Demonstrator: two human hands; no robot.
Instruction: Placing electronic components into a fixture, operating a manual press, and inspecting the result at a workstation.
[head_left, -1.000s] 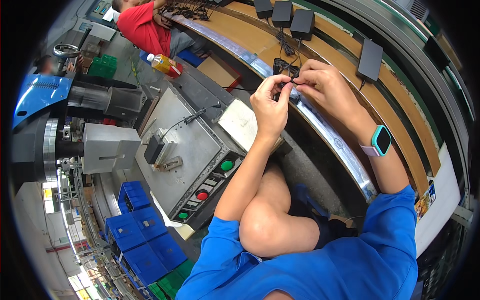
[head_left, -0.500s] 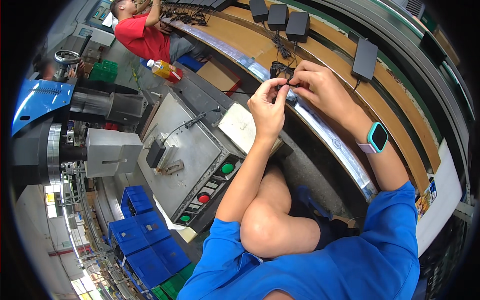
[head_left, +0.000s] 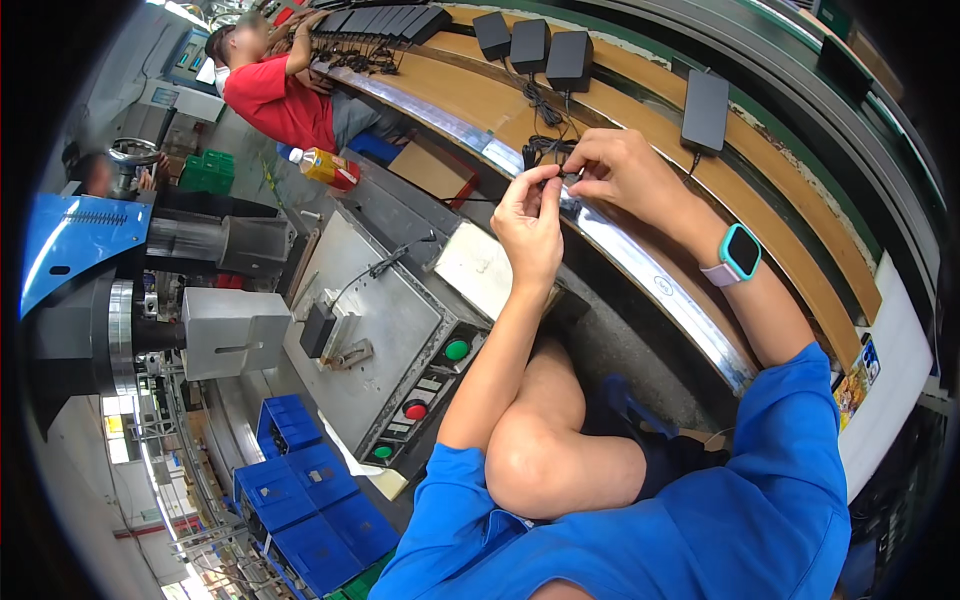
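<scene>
In front of me, my left hand (head_left: 530, 228) and my right hand (head_left: 630, 178) meet over the bench's metal edge. Both are closed in a pinch, the fingertips nearly touching, on a thin black cable (head_left: 570, 179) whose end is mostly hidden by the fingers. Just beyond them lies a bundle of black cable (head_left: 545, 147). Past it stand black power adapters (head_left: 569, 60) with their cords trailing toward my hands. Another black power adapter (head_left: 705, 112) rests farther right, its cord running down behind my right hand.
On my left stands a press machine (head_left: 235, 332) with a black adapter (head_left: 318, 330) in its table fixture, and green and red buttons (head_left: 415, 409). Blue bins (head_left: 300, 480) sit below. A drink bottle (head_left: 325, 167) stands at the machine's far corner. A person in red (head_left: 280, 105) works farther along the bench.
The view has shifted slightly, so the bench and adapters appear farther left. My hands stay pinched together on the cable, with the right fingers a little closer to the left ones.
</scene>
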